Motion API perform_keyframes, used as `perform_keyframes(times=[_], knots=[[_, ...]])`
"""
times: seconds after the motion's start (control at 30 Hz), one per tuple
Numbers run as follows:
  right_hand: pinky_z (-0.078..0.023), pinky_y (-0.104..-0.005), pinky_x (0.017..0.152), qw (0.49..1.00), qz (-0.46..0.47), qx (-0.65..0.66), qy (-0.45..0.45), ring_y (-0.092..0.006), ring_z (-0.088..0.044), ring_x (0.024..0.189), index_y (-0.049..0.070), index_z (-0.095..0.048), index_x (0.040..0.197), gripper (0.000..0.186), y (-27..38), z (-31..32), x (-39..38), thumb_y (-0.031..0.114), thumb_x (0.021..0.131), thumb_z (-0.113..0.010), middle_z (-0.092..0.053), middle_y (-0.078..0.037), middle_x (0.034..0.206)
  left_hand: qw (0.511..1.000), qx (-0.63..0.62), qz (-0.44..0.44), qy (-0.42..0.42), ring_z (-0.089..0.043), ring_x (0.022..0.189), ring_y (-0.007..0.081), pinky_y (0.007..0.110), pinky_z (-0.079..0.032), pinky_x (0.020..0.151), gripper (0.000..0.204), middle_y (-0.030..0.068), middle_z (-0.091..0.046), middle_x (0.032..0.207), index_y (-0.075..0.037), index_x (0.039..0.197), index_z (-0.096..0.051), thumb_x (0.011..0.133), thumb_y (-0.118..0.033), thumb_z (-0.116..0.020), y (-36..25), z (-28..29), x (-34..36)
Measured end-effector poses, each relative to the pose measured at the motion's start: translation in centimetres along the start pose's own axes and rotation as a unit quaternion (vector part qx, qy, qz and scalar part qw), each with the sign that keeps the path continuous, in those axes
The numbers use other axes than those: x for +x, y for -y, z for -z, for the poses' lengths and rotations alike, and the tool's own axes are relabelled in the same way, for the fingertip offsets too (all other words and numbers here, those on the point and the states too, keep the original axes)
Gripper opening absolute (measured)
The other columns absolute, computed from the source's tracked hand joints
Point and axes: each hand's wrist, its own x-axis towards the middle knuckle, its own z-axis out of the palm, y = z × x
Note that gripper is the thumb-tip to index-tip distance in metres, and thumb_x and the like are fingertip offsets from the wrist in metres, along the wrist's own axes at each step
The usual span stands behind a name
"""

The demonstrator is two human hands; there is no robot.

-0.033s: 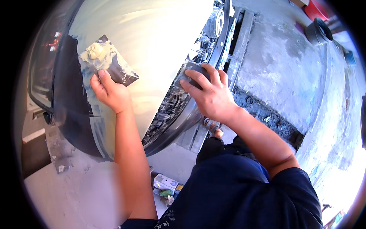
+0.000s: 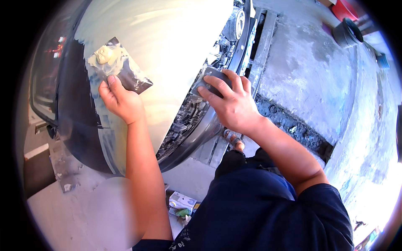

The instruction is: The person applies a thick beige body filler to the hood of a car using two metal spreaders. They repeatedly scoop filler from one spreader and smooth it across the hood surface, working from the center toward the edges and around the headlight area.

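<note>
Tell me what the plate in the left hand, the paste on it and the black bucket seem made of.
Plate: perhaps metal, being thin, flat and straight-edged with a dull dark sheen; stiff plastic is possible.
Paste: probably a thick, matte cream filler, as its standing mound and smears suggest.
Black bucket: likely plastic, from its smooth, slightly shiny wall.

The panel (image 2: 77, 104) is coated with a cream layer (image 2: 142, 25) (streaked, and ragged along its dark side). On the grey floor (image 2: 293, 79), which is cut by a rubble-strewn trench (image 2: 293, 123), a black bucket (image 2: 343, 37) and a red tub (image 2: 345, 10) are set at the upper right; a white box (image 2: 181, 201) is placed lower down.
</note>
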Motion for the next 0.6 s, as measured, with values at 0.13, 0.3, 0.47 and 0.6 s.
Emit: perform_keyframes(times=[0.13, 0.3, 0.47, 0.6], knots=[[-0.036, -0.0526, 0.098, 1.000, -0.016, -0.010, -0.008, -0.0371, -0.040, 0.123, 0.021, -0.062, 0.122, 0.052, 2.1, -0.3, -0.6, 0.004, 0.073, -0.064, -0.046, -0.003, 0.133, 0.999, -0.047, 0.016, 0.020, -0.052, 0.078, 0.0117, 0.026, -0.045, 0.069, 0.024, 0.0070, -0.059, 0.087, 0.005, 0.099, -0.054, 0.097, -0.019, -0.054, -0.4, 0.0, -0.1], [-0.036, -0.0528, 0.099, 0.999, -0.032, -0.011, -0.023, -0.0375, -0.040, 0.125, 0.022, -0.061, 0.123, 0.053, 3.7, -1.5, -1.2, 0.004, 0.073, -0.065, -0.046, -0.004, 0.134, 0.995, -0.086, 0.009, 0.050, -0.053, 0.077, 0.0122, 0.026, -0.046, 0.069, 0.024, 0.0077, -0.059, 0.088, 0.005, 0.098, -0.054, 0.097, -0.019, -0.054, -0.1, 0.4, 0.1], [-0.037, -0.0512, 0.098, 0.999, -0.022, -0.013, -0.033, -0.0373, -0.040, 0.124, 0.023, -0.061, 0.123, 0.055, 4.5, -1.4, -1.9, 0.003, 0.072, -0.066, -0.047, -0.003, 0.134, 0.995, -0.082, 0.004, 0.055, -0.055, 0.079, 0.0139, 0.027, -0.047, 0.071, 0.024, 0.0105, -0.061, 0.091, 0.005, 0.099, -0.053, 0.097, -0.019, -0.053, -0.4, 0.5, -0.1], [-0.038, -0.0509, 0.096, 0.999, -0.015, 0.005, -0.034, -0.0373, -0.040, 0.124, 0.022, -0.061, 0.123, 0.055, 4.5, -2.4, -2.0, 0.003, 0.072, -0.066, -0.048, -0.004, 0.133, 0.993, -0.095, 0.013, 0.065, -0.057, 0.081, 0.0150, 0.028, -0.048, 0.072, 0.026, 0.0122, -0.062, 0.093, 0.006, 0.100, -0.053, 0.097, -0.019, -0.053, -0.5, 0.5, -0.1]])
